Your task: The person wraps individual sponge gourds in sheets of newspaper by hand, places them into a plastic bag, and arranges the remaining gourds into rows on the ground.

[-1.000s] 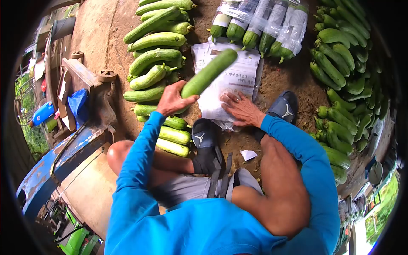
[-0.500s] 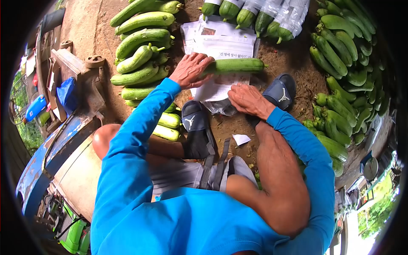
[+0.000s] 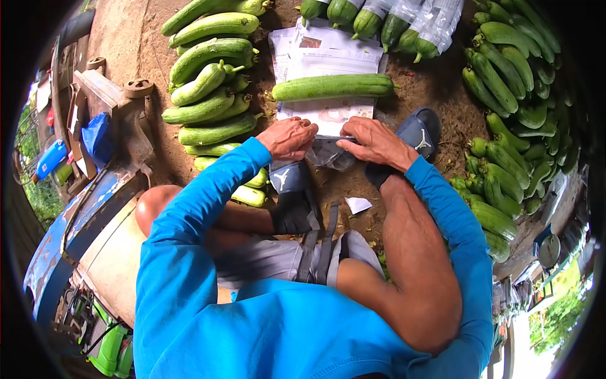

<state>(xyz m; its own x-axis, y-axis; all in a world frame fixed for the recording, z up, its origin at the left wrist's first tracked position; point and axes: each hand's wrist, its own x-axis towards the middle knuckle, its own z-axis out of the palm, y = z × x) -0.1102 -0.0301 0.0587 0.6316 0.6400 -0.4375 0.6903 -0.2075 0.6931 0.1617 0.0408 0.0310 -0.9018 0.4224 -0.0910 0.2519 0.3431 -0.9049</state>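
A long green gourd (image 3: 334, 87) lies crosswise on printed paper sheets (image 3: 328, 61) on the ground. Below it, my left hand (image 3: 290, 137) pinches the near left edge of the top sheet. My right hand (image 3: 372, 140) has its thumb and fingers closed on the same sheet's near right edge. Neither hand touches the gourd. A crumpled clear plastic bag (image 3: 334, 156) lies just under the near edge of the paper, between the hands.
Stacked gourds (image 3: 211, 85) stand to the left, and a larger pile (image 3: 505, 82) to the right. Wrapped gourds (image 3: 394, 28) lie beyond the paper. My sandalled feet flank the bag, near a white paper scrap (image 3: 358, 205). A blue metal frame (image 3: 76, 234) is at the left.
My left hand has let go of the gourd and moved down to the paper's near edge. The gourd now lies slightly further left. My right hand has shifted slightly and grips the edge.
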